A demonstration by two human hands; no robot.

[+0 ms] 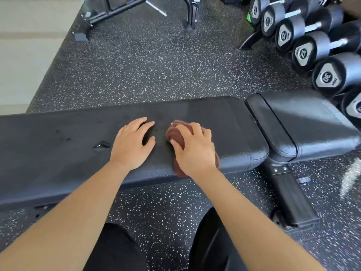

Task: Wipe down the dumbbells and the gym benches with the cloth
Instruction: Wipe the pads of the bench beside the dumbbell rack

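Observation:
A black padded gym bench (58,145) runs across the middle of the view, with its shorter seat pad (312,124) at the right. My right hand (195,149) grips a bunched brown cloth (173,133) and holds it on the long pad near its front edge. My left hand (130,143) rests beside it on the pad, fingers spread and slightly bent, holding nothing. Wet droplets and a small smear (101,145) lie on the pad left of my left hand. Several black dumbbells (304,49) sit in a row on a rack at the upper right.
The bench's metal frame and foot (293,202) stick out at the lower right. Another bench's black frame (136,8) stands at the top. Speckled rubber floor (156,61) lies between them, and a pale wall (25,45) borders the left. My dark-clad legs (117,249) are below.

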